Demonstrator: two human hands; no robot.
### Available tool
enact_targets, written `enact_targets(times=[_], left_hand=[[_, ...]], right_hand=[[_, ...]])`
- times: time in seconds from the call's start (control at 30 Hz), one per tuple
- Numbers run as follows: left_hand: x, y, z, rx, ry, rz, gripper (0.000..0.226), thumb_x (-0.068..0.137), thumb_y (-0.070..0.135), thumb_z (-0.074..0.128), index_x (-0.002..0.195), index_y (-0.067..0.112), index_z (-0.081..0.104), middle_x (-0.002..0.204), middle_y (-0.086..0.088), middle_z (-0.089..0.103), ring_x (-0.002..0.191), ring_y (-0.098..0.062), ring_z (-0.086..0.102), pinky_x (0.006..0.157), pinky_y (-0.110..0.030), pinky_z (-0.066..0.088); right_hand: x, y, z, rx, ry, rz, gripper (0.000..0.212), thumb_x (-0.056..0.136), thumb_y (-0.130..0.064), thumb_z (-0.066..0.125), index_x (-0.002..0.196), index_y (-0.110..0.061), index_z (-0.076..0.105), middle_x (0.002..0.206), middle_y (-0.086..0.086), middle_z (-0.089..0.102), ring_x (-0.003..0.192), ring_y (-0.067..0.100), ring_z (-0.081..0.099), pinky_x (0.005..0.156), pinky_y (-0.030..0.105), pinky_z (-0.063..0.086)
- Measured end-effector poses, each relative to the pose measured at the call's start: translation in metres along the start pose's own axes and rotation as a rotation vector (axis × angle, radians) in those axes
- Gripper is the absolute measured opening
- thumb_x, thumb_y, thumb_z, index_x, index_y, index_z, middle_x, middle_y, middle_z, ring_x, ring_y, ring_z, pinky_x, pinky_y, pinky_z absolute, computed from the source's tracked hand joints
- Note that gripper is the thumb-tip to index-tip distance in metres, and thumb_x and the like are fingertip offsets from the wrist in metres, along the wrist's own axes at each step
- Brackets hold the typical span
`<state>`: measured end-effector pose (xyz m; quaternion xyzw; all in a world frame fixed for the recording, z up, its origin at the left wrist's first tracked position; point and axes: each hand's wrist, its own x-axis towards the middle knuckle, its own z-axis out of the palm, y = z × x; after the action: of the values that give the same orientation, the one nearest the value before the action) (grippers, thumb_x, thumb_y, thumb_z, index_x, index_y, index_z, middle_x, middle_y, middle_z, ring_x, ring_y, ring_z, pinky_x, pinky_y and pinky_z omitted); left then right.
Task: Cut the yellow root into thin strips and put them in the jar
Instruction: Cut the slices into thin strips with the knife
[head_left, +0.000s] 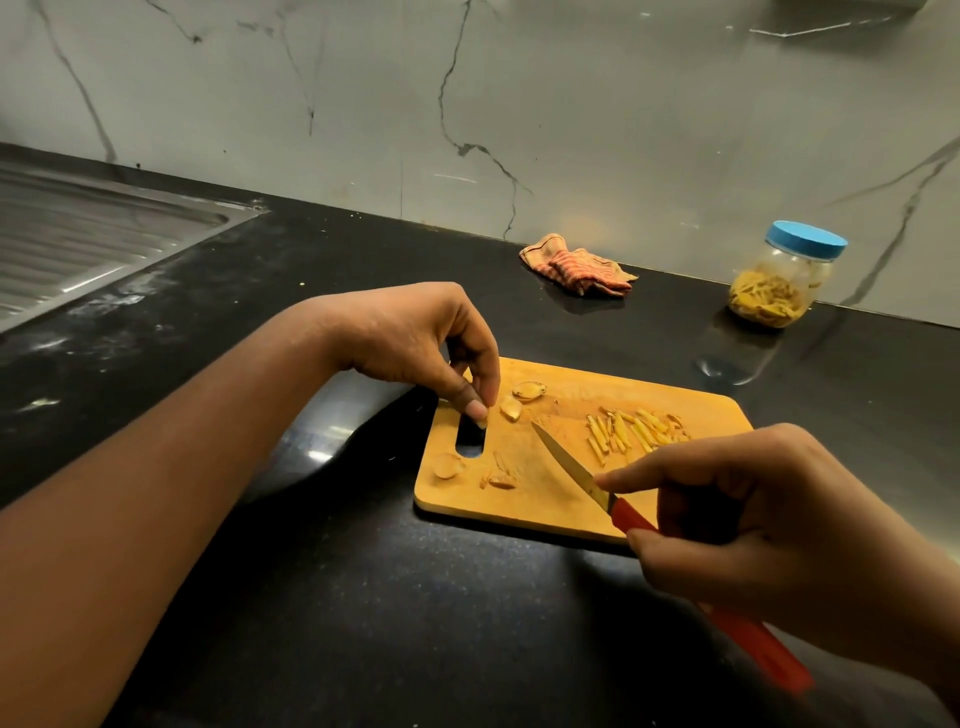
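- The left hand (415, 338) points its fingers down at the left end of the board (519, 504), just beside a root piece (510, 407). I cannot tell if it holds anything.
- Thin yellow strips (628, 431) lie on the board.
- The right hand (753, 519) grips the red knife (570, 466).
- The jar (779, 283) stands on the counter (363, 597), lid on.

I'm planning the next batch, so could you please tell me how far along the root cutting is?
Done: the jar holds yellow strips, lid on, and a pile of cut strips lies on the cutting board. In hand: the right hand grips the knife while the left hand reaches down beside uncut root pieces. Left: slicing those and jarring the strips.
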<state>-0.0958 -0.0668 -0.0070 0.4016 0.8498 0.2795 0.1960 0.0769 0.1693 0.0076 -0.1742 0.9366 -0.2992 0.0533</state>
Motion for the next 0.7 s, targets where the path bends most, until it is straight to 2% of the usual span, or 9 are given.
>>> enact_targets(times=[0.13,0.2,0.27,0.37,0.57,0.7], left_hand=[[-0.001,0.009,0.001,-0.108,0.082,0.086,0.015,0.079,0.019,0.079,0.094,0.016,0.077,0.076,0.005,0.068,0.069,-0.005,0.059,0.065,-0.016,0.047],[0.004,0.015,0.009,-0.145,0.112,0.098,0.02,0.078,0.02,0.079,0.098,0.019,0.078,0.08,0.006,0.069,0.075,-0.01,0.063,0.068,-0.021,0.052],[0.012,0.021,0.021,-0.102,0.12,0.071,0.023,0.079,0.026,0.078,0.102,0.028,0.078,0.085,0.011,0.07,0.083,-0.009,0.065,0.073,-0.023,0.055],[0.02,0.029,0.035,0.01,0.134,0.041,0.021,0.081,0.033,0.076,0.102,0.037,0.077,0.086,0.017,0.069,0.084,-0.004,0.061,0.069,-0.017,0.052],[0.022,0.033,0.04,0.115,0.175,-0.023,0.027,0.075,0.041,0.079,0.099,0.031,0.078,0.084,0.016,0.069,0.083,0.003,0.061,0.061,-0.007,0.046],[0.02,0.035,0.038,0.161,0.146,-0.036,0.036,0.066,0.047,0.081,0.096,0.028,0.078,0.078,0.013,0.07,0.077,0.003,0.062,0.062,-0.01,0.045]], right_hand=[[-0.002,0.003,-0.002,0.036,0.045,0.014,0.031,0.071,-0.041,0.07,0.102,-0.038,0.07,0.061,-0.003,0.063,0.053,0.019,0.06,0.049,0.037,0.051],[-0.002,0.006,-0.002,0.032,0.074,0.021,0.03,0.07,-0.041,0.069,0.101,-0.038,0.07,0.062,-0.003,0.064,0.053,0.019,0.061,0.049,0.038,0.051],[-0.002,0.008,-0.002,0.031,0.1,0.034,0.03,0.069,-0.036,0.071,0.099,-0.036,0.071,0.062,-0.003,0.064,0.053,0.019,0.061,0.05,0.039,0.052],[-0.001,0.011,-0.002,0.026,0.122,0.048,0.031,0.068,-0.034,0.071,0.099,-0.034,0.071,0.063,-0.002,0.065,0.055,0.019,0.063,0.052,0.04,0.053],[-0.001,0.017,-0.002,0.019,0.149,0.056,0.032,0.067,-0.033,0.071,0.1,-0.032,0.071,0.064,0.0,0.065,0.056,0.02,0.063,0.052,0.041,0.054],[-0.001,0.018,-0.002,0.022,0.151,0.051,0.033,0.067,-0.035,0.071,0.101,-0.033,0.071,0.065,-0.002,0.065,0.057,0.02,0.064,0.053,0.04,0.054]])
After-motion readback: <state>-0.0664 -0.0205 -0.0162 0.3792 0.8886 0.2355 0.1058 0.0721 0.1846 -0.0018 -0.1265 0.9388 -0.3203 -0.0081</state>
